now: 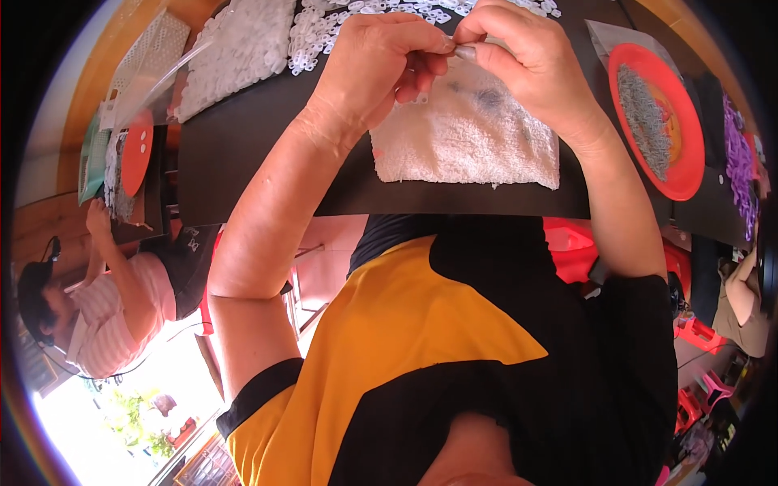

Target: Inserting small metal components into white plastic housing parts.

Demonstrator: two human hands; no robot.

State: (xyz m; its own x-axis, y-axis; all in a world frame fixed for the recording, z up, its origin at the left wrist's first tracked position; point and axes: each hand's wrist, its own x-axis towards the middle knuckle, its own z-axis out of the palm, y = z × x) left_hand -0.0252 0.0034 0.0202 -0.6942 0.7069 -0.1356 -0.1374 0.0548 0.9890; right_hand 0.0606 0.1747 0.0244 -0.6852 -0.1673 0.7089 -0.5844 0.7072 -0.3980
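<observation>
Above a white terry cloth [454,150] on the dark table, my left hand [373,65] and my right hand [527,69] meet fingertip to fingertip. Both are closed in a pinch with thumb against finger. What sits between the fingertips is too small and covered to name. The left hand's other fingers curl inward below the pinch. Just past my hands lies a loose spread of small white plastic link-like pieces [312,40]. The cloth has a greyish smudge and lies partly under both hands.
Left of my left arm lies a clear bag packed with white pieces [235,69]. On the right, a red oval tray [689,174] holds grey chain-like pieces [640,113]; purple strands [739,162] lie beyond. A person in a striped shirt [121,304] works at the far left; another sits far right.
</observation>
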